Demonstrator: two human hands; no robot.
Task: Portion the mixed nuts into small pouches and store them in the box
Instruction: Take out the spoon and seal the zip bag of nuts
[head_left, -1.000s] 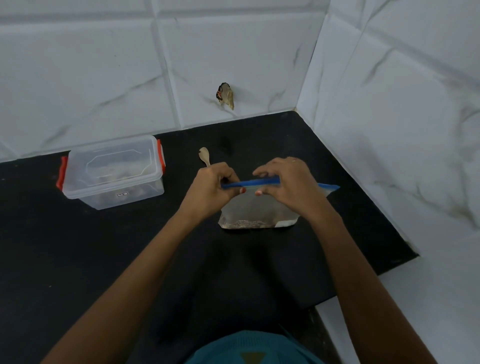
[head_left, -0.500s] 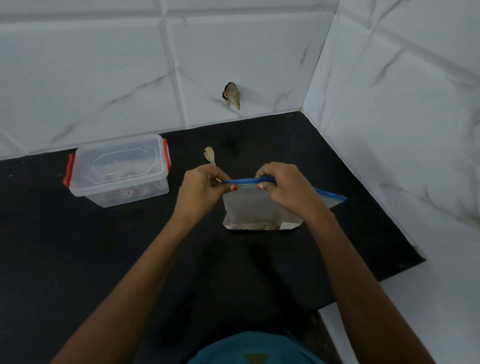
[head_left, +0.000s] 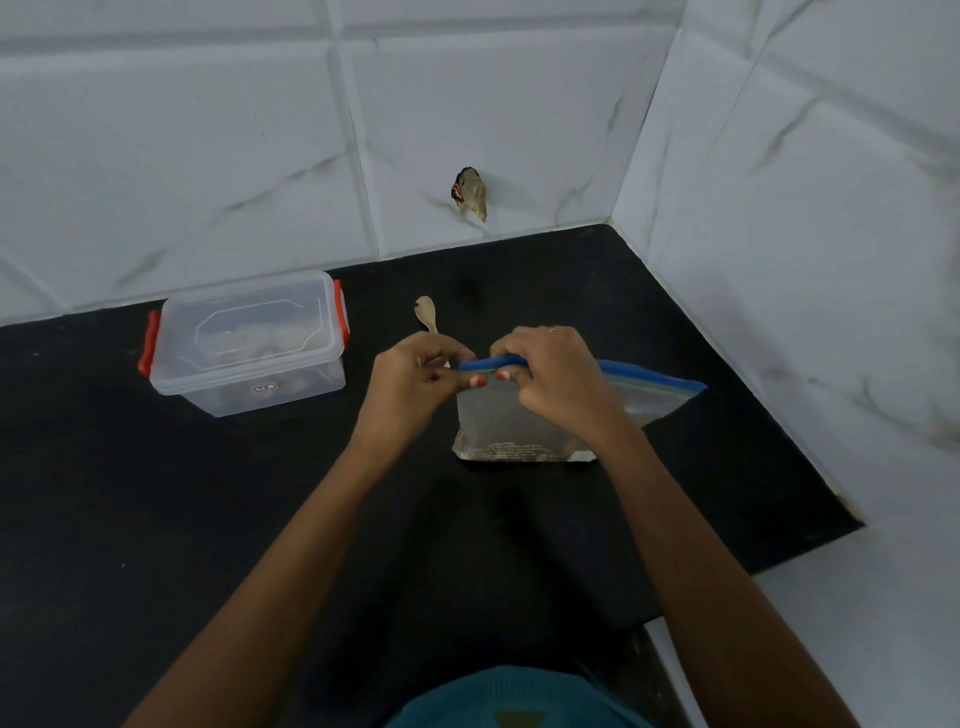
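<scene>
Left hand (head_left: 415, 387) and right hand (head_left: 553, 387) pinch the blue zip edge (head_left: 644, 375) of the pouch (head_left: 498, 421); it stands on the black counter (head_left: 208, 519) near the right wall (head_left: 805, 260). The box (head_left: 244, 353) sits well left.

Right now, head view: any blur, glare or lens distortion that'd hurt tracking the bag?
Head view: wide-angle lens bows the wall tiles toward the edges. Head view: light soft and cool, no hard glare, faint shadow on the black counter. Head view: left hand and right hand slightly soft at the blue zip; bag contents hazy through the plastic.
</scene>
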